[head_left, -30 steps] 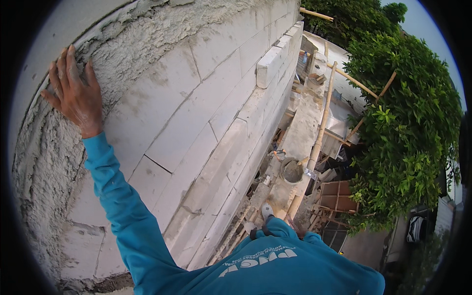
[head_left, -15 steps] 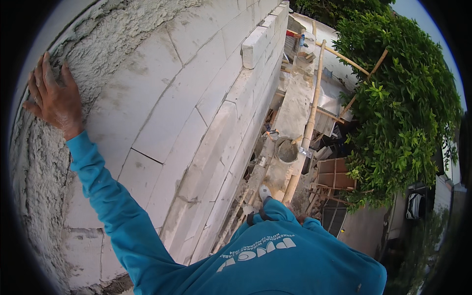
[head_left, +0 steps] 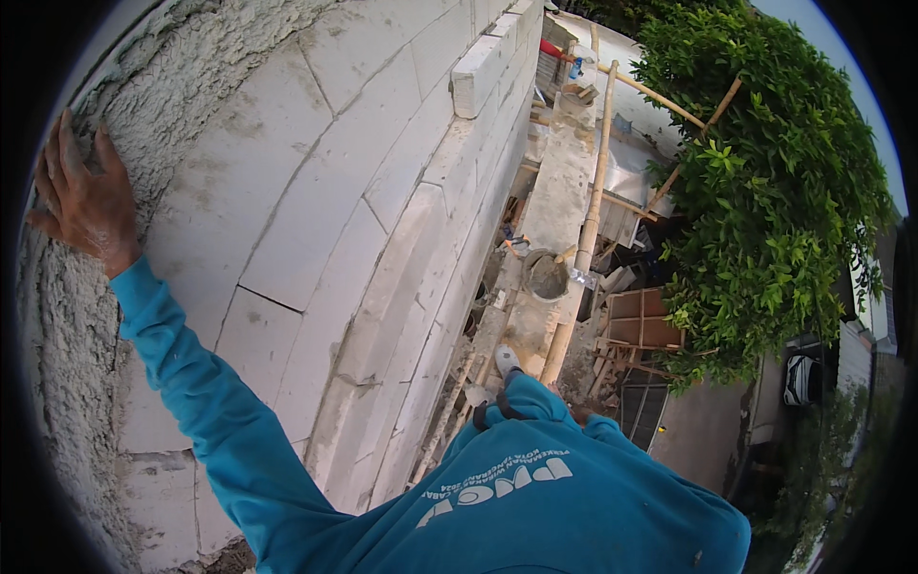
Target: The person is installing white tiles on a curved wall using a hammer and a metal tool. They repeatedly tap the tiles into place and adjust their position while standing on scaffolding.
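Observation:
My left hand (head_left: 88, 196), dusted with grey, rests with spread fingers against the rough mortar band (head_left: 206, 72) along the upper part of the wall. It holds nothing. Below that band is the white block wall (head_left: 287, 201), with thin joints between its large blocks. Of my right hand (head_left: 578, 413) only a small part shows beyond the blue sleeve, near the lower end of a bamboo pole (head_left: 591, 215); its fingers are hidden. My shod foot (head_left: 507, 359) stands on the mortar-stained plank (head_left: 559, 191) beside the wall.
A round bucket of grey mortar (head_left: 547, 275) stands on the plank, with an orange-handled tool (head_left: 517, 241) beside it. Bamboo poles line the plank's outer side. A leafy tree (head_left: 765, 182) rises at right. One raised block (head_left: 475, 78) juts from the wall; scrap wood lies below.
The whole view has shifted slightly, so the wall, plank and tree appear a little further left. My left hand stays spread on the mortar band.

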Demonstrator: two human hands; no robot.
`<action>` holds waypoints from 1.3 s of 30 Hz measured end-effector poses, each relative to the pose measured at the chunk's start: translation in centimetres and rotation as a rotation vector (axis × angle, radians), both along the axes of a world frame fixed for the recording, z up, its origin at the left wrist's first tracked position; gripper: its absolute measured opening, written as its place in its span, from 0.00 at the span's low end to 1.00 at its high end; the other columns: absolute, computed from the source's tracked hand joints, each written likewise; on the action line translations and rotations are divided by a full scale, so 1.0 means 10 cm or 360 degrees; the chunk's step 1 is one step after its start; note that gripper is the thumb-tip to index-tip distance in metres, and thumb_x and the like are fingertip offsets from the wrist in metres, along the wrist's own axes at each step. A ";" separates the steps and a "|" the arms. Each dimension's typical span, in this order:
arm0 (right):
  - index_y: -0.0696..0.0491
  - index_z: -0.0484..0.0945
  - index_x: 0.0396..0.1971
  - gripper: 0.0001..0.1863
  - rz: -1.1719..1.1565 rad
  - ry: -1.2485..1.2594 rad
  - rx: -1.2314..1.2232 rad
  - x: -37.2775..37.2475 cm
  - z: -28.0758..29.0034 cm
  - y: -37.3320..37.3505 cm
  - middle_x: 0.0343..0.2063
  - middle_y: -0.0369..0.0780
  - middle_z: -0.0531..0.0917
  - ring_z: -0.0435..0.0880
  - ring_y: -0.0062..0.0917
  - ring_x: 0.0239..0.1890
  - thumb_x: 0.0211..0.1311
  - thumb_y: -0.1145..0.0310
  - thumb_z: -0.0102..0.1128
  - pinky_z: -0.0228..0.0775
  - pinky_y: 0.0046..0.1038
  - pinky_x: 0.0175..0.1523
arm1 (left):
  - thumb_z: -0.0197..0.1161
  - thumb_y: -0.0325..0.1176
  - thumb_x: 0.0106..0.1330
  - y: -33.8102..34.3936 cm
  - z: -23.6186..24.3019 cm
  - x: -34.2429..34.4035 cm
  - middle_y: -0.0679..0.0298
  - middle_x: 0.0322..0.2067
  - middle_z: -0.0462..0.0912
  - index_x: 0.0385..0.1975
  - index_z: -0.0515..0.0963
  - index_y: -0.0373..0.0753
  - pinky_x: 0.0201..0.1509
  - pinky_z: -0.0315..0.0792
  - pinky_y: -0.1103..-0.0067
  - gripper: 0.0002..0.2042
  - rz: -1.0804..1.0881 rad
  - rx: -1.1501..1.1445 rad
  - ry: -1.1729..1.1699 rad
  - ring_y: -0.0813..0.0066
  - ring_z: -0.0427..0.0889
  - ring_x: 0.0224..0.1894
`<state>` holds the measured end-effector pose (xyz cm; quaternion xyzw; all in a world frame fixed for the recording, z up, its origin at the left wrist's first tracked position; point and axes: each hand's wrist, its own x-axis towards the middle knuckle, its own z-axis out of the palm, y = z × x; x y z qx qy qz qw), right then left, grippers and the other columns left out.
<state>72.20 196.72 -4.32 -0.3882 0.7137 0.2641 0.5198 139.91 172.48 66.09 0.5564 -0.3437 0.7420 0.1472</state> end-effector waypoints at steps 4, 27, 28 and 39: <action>0.55 0.78 0.54 0.33 -0.0033 0.0052 0.0009 -0.02 -0.14 0.02 0.55 0.48 0.78 0.75 0.45 0.57 0.57 0.44 0.59 0.66 0.45 0.59 | 0.63 0.54 0.63 -0.01 0.01 0.03 0.83 0.54 0.77 0.57 0.75 0.64 0.64 0.53 0.62 0.21 -0.0030 0.0019 0.0025 0.80 0.71 0.60; 0.54 0.79 0.51 0.38 0.0021 -0.0046 -0.0095 -0.03 0.06 0.09 0.53 0.49 0.79 0.75 0.45 0.58 0.56 0.34 0.52 0.66 0.43 0.58 | 0.63 0.54 0.63 0.02 0.00 -0.10 0.84 0.56 0.76 0.58 0.73 0.64 0.68 0.49 0.63 0.22 0.0077 -0.0009 0.0042 0.80 0.68 0.62; 0.54 0.79 0.51 0.38 0.0023 -0.0045 -0.0092 -0.03 0.06 0.11 0.53 0.49 0.79 0.75 0.45 0.58 0.56 0.35 0.52 0.66 0.43 0.59 | 0.63 0.54 0.63 0.02 -0.01 -0.12 0.84 0.55 0.76 0.58 0.73 0.64 0.67 0.49 0.64 0.22 0.0086 -0.0009 0.0032 0.80 0.69 0.62; 0.55 0.80 0.51 0.36 0.0038 -0.0064 -0.0094 -0.05 0.01 0.15 0.54 0.49 0.79 0.75 0.44 0.58 0.55 0.37 0.56 0.67 0.43 0.59 | 0.64 0.55 0.62 0.00 0.01 -0.02 0.83 0.53 0.78 0.55 0.76 0.63 0.64 0.53 0.65 0.21 0.0069 -0.0028 -0.0069 0.81 0.71 0.59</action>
